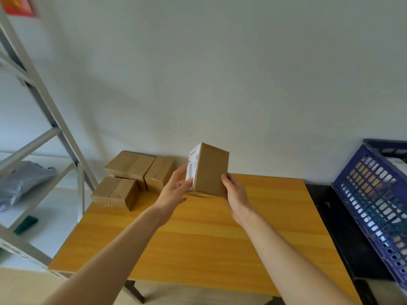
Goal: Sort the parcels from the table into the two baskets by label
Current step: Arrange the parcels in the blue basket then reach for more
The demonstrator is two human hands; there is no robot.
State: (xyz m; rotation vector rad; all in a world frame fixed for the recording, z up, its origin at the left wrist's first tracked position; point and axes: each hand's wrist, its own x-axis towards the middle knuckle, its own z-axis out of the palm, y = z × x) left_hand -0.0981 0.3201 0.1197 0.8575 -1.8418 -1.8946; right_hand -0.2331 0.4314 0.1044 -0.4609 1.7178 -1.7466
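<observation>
While the parcel [210,172] is held upright over the far side of the table [198,238], the left hand [174,190] presses nearly straight fingers on its labelled face and the right hand [234,192] grips its right edge. Three boxes [132,172] occupy the far-left corner; a blue basket [374,205] stands right.

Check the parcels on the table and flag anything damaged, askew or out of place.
Nothing looks torn or spilled. The front parcel of the three sits skewed at the left edge of the table, and its tape is wrinkled. The held parcel is tilted, lifted between the left hand and right hand.
</observation>
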